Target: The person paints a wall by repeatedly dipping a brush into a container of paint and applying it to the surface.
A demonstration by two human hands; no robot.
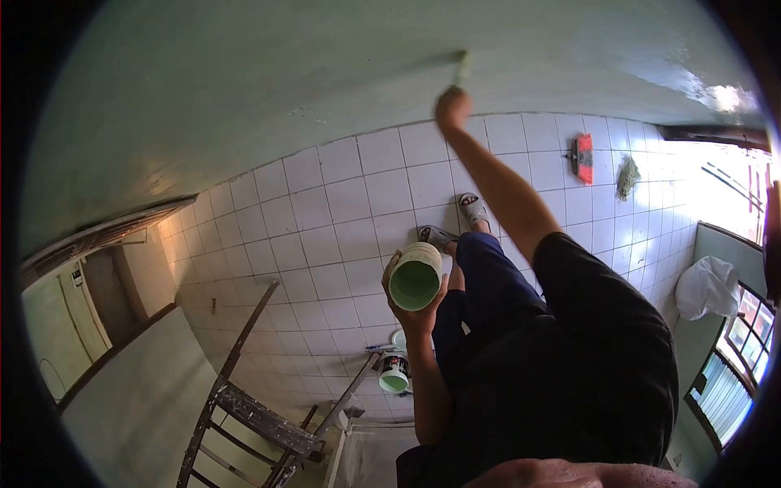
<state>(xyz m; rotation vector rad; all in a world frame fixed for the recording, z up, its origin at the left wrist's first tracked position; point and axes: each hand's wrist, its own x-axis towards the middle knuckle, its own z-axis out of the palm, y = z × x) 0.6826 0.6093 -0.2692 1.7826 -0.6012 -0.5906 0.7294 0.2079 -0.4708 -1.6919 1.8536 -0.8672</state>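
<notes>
My left hand (pixel 416 319) is wrapped round the lower side of a white bucket (pixel 425 254) with pale green paint inside. The bucket is tilted, its open mouth facing the camera. My right hand (pixel 453 107) is stretched far out against the green wall (pixel 342 73), closed on a pale brush (pixel 463 68). The brush tip meets or nearly meets the wall; contact is hard to tell. A dark shadow runs left from the brush.
A paint-stained wooden ladder (pixel 264 421) stands at lower left. Another paint bucket (pixel 394 372) sits on the tiled floor (pixel 350 244). A red-and-grey object (pixel 583 159) and a greenish bundle (pixel 628 177) lie toward the right. A white bag (pixel 706 286) hangs near the window.
</notes>
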